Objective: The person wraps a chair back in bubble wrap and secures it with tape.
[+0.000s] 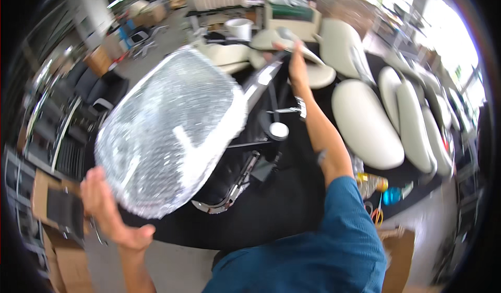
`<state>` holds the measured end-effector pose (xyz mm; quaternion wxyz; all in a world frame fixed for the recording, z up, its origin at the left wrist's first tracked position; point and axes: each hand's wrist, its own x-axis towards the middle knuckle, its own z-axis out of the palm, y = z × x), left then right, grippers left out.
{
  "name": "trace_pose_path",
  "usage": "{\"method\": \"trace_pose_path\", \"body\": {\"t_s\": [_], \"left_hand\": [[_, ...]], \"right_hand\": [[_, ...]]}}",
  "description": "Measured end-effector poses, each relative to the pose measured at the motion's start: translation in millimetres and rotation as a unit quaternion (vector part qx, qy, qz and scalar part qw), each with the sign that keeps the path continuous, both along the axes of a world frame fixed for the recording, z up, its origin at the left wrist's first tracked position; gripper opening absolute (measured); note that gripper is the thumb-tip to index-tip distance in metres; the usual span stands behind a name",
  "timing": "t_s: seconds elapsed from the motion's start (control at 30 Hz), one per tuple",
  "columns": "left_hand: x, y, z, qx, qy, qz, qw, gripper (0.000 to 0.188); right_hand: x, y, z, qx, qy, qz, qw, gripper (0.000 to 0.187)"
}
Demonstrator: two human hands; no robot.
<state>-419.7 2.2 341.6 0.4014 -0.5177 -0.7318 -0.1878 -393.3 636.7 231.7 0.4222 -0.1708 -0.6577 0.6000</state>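
Observation:
A large rounded panel (pixel 172 131), shaped like a chair seat or back and covered in clear bubble wrap, is tilted up over the black table (pixel 292 209). At its lower left edge is my left hand (pixel 112 209), palm toward the wrap, with fingers straight and thumb spread. A shiny metal bar (pixel 258 86) runs from behind the panel up to the right. My right hand (pixel 296 66) is round the bar's far end; its fingers are blurred and partly hidden. Beneath lie a curved chrome piece (pixel 229 196) and a part with a round white disc (pixel 278 131).
Several cream cushion-like pieces (pixel 365 123) cover the table's right side and back. Scissors (pixel 377 214) and a blue-capped bottle (pixel 391 195) lie at the right edge. Cardboard boxes (pixel 68 261) stand at lower left. A white bucket (pixel 239 28) is at the back.

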Motion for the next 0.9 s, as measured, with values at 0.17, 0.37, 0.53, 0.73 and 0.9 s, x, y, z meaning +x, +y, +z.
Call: {"method": "trace_pose_path", "body": {"t_s": [0.17, 0.37, 0.53, 0.73, 0.9], "left_hand": [[24.3, 30.9, -35.0, 0.044, 0.0, 0.005, 0.999, 0.086], [9.3, 21.8, -51.7, 0.16, -0.065, -0.064, 0.983, 0.098], [-88.3, 55.8, -41.9, 0.156, -0.118, -0.143, 0.97, 0.093], [-170.6, 75.1, -40.6, 0.139, -0.189, -0.207, 0.95, 0.074], [-212.7, 53.4, -35.1, 0.121, -0.239, -0.24, 0.933, 0.073]], "right_hand": [[34.1, -13.3, -7.4, 0.031, 0.113, -0.043, 0.992, 0.089], [152.0, -94.4, 9.4, -0.062, 0.122, -0.112, 0.984, 0.089], [223.8, -163.1, 17.1, -0.021, 0.105, -0.148, 0.983, 0.087], [250.4, -263.5, 27.4, 0.119, -0.005, -0.212, 0.97, 0.092], [268.2, -326.8, 33.6, 0.246, -0.104, -0.251, 0.93, 0.115]]}}
